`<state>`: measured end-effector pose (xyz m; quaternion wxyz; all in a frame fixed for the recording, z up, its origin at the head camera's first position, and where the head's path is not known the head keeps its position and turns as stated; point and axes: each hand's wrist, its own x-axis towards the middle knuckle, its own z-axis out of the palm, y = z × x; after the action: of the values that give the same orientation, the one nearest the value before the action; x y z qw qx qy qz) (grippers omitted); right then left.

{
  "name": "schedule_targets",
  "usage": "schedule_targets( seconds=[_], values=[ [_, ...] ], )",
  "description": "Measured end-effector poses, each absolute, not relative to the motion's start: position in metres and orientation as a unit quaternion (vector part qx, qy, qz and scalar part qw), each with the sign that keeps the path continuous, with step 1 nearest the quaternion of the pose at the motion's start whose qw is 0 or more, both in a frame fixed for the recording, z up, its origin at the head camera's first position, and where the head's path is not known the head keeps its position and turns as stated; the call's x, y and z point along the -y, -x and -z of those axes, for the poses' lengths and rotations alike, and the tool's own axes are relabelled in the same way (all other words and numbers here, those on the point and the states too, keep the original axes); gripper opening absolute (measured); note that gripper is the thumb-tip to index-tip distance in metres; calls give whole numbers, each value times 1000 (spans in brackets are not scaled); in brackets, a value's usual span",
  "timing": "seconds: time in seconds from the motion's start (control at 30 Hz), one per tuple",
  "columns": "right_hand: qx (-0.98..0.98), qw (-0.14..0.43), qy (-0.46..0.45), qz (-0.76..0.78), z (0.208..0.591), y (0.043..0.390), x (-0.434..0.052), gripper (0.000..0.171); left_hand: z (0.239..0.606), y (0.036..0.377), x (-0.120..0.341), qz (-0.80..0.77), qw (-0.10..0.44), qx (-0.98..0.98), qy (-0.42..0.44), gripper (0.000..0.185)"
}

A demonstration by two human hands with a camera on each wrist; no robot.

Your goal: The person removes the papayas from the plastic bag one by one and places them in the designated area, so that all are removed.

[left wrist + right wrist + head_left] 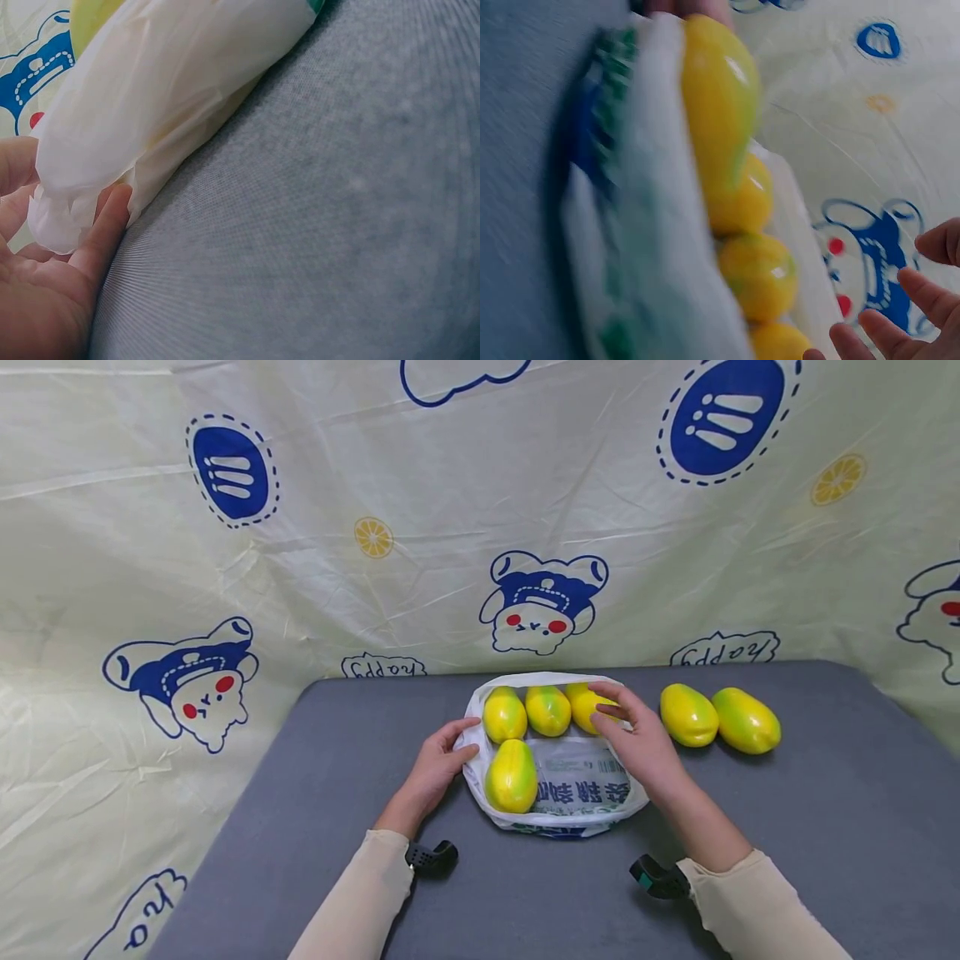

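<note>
A white plastic bag [577, 764] lies with its mouth spread wide on the table. Inside it, three yellow-green papayas [547, 711] line the back and another papaya [512, 777] sits at the front left. My left hand [438, 760] grips the bag's left rim; the left wrist view shows white plastic [112, 142] between thumb and fingers. Over the back right papaya [587, 703] hovers my right hand [647, 743], partly covering it. In the right wrist view, that hand's fingers [926, 292] are spread, apart from the fruit [759, 274], with nothing held.
Two more papayas [688, 716] [746, 721] lie side by side on the grey table [360, 735], right of the bag. A pale printed curtain [315, 593] hangs directly behind the table's back edge.
</note>
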<state>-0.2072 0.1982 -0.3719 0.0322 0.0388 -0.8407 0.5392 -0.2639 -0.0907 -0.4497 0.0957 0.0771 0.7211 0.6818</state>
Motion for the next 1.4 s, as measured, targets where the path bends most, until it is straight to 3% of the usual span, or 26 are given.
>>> schedule_targets(
  seconds=[0.6,0.97,1.4],
  values=[
    [828,-52,-197,-522,407,195,-147,50,452,263,91,-680,90,-723,-79,43],
    [855,-74,-218,-466,420,195,-135,58,451,265,91,-670,85,-733,-80,42],
    [852,-70,-227,-466,422,194,-133,42,452,266,92,-673,82,-730,-81,41]
  ],
)
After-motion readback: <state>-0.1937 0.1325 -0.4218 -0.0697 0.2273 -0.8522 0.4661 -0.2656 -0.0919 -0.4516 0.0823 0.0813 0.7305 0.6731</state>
